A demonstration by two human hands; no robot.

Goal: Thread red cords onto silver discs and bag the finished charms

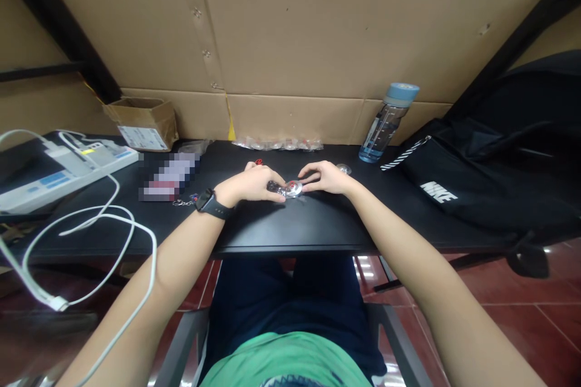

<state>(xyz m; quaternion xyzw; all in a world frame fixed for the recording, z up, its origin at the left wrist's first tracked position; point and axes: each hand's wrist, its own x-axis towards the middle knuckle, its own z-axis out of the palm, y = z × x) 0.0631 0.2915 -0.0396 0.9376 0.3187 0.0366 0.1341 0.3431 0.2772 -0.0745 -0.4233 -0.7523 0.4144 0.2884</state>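
Observation:
Over the black table [290, 226], my left hand [254, 184] is closed on a small clear plastic packet [290, 189]. A dark part of it lies between the fingers, and a shiny round part with a red middle sticks out to the right. What exactly is inside is too small to make out. My right hand [329, 178] has its fingers apart, with the tips at the packet's right edge. Just behind my left hand a small red looped thing [258, 162] shows. Another shiny round piece [344, 168] lies beyond my right hand, partly hidden by it.
Several clear packets [281, 144] line the back edge by the cardboard wall [290, 42]. A water bottle [389, 123] and black bag [454, 175] stand right. Leftward are a cardboard box [144, 123], a blurred-out item [170, 178], a power strip [68, 175] and white cables [152, 254].

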